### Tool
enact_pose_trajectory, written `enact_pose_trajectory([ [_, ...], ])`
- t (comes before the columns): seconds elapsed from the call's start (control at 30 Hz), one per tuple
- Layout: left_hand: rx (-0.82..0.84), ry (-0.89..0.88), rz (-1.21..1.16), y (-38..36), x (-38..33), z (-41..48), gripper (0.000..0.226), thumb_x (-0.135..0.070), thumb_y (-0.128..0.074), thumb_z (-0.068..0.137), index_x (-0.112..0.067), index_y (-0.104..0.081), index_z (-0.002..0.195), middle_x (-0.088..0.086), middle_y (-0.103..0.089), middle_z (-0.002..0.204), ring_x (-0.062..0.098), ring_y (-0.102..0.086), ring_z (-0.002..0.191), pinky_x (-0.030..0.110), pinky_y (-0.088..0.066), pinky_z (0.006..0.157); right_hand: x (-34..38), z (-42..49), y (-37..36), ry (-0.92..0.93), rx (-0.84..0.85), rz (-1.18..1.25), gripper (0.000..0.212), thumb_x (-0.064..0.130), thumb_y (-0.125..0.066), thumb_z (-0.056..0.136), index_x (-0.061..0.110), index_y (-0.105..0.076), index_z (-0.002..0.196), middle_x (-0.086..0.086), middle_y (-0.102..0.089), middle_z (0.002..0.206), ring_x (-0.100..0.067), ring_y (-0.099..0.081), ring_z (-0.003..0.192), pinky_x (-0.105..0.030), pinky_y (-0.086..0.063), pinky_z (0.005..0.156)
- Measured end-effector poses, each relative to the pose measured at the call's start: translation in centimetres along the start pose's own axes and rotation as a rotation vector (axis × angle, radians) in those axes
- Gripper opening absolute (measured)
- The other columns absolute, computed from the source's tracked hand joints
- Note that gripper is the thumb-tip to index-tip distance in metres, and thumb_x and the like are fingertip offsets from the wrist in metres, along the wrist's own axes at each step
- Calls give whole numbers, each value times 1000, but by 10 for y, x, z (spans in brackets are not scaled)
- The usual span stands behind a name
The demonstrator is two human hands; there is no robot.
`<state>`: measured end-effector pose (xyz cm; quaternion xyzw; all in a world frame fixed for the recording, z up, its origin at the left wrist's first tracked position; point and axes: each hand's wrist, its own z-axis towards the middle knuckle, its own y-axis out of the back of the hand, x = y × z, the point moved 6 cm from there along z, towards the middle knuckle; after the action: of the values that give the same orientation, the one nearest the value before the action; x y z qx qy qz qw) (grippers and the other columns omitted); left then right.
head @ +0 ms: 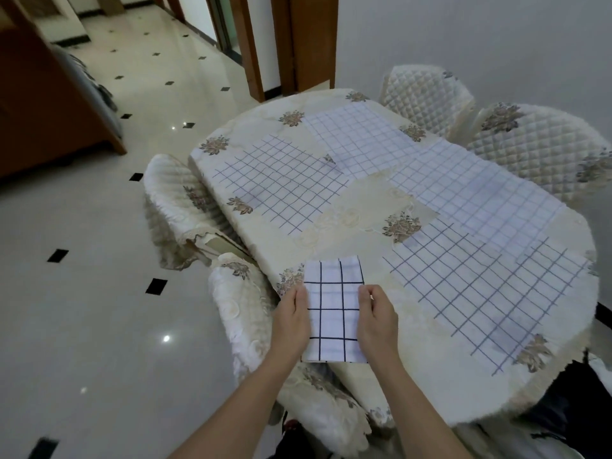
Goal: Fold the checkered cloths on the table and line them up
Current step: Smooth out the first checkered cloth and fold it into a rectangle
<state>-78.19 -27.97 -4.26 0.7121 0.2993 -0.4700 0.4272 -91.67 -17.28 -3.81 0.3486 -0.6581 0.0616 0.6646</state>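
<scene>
Unfolded checkered cloths (281, 183) cover the table (357, 207) beyond the folded cloth (332, 313).

Soft, even daylight fills the scene, and it is bright. On the glossy floor (99, 226), left of the left hand (291, 326), there are a few small white glare spots. Shadows are very weak; both hands throw almost none. The lines of the folded checkered cloth (332, 313), between the left hand and the right hand (377, 326), are sharp. The wide lens bends the table (559, 385) edge right of the right hand, and the door frames (251, 48) far beyond the hands lean. Low on the left, a black floor tile (43, 448) is smeared.
</scene>
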Motion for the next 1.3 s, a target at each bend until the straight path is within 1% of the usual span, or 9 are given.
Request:
enact_pose_trajectory([
  [0.07, -69, 1, 46, 9, 1, -12, 33, -32, -38, 107, -15, -58, 86, 4, -62, 83, -3, -56, 73, 17, -45, 66, -2, -6, -6, 18, 46, -3, 27, 32, -41, 105, 23, -53, 83, -9, -61, 75, -15, -49, 61, -26, -40, 57],
  [0.1, -110, -1, 75, 15, 1, -17, 33, -30, -39, 107, -19, -53, 79, -2, -57, 76, -6, -51, 66, 15, -41, 60, -2, -9, -11, 30, 73, -6, 27, 32, -41, 105, 23, -53, 83, -8, -60, 74, -13, -48, 61, -22, -38, 55],
  [0.33, -312, -22, 107, 58, 0, -40, 36, -32, -41, 106, -20, -44, 72, -7, -48, 64, 0, -43, 57, 16, -36, 52, 16, -25, -43, 82, 197, -7, 25, 30, -42, 105, 20, -56, 88, 4, -61, 76, -6, -54, 71, -13, -38, 59],
  [0.6, -545, 51, 69, 132, 21, -51, 36, -29, -43, 105, -18, -45, 71, -5, -49, 66, -3, -44, 57, 17, -37, 53, 59, -44, -113, 220, 346, 5, 26, 29, -44, 105, 16, -57, 87, 6, -61, 82, -8, -55, 79, -29, -40, 68],
  [0.7, -633, 71, 51, 165, 36, -58, 37, -27, -43, 106, -18, -42, 70, -7, -46, 64, -2, -42, 56, 17, -35, 52, 77, -58, -147, 294, 438, -16, 26, 29, -43, 105, 20, -53, 83, 9, -56, 76, 1, -51, 72, -20, -32, 60],
  [0.9, -774, 152, -2, 238, 76, -58, 38, -27, -44, 106, -18, -41, 69, -8, -44, 63, 0, -41, 56, 17, -33, 52, 110, -90, -227, 367, 585, -47, 26, 26, -43, 105, 20, -54, 83, 8, -58, 73, 7, -53, 71, -10, -36, 58],
  [1.07, -839, 166, -14, 314, 108, -35, 38, -26, -44, 105, -19, -40, 69, -8, -43, 61, 1, -40, 55, 19, -33, 53, 127, -107, -319, 332, 666, -84, 27, 32, -41, 105, 18, -57, 89, 5, -63, 81, -3, -56, 74, -18, -38, 61],
  [1.17, -838, 189, -15, 367, 128, -12, 38, -27, -43, 106, -20, -39, 68, -7, -42, 61, 2, -38, 54, 19, -33, 52, 148, -118, -377, 352, 671, -79, 28, 29, -42, 106, 15, -56, 86, 4, -60, 76, 3, -52, 66, -12, -39, 58],
  [1.3, -858, 204, -15, 440, 148, 12, 39, -27, -42, 106, -21, -36, 68, -7, -39, 61, 4, -36, 54, 19, -32, 52, 179, -134, -456, 353, 707, -144, 28, 30, -42, 105, 14, -53, 85, 5, -57, 73, -3, -50, 65, -10, -36, 56],
])
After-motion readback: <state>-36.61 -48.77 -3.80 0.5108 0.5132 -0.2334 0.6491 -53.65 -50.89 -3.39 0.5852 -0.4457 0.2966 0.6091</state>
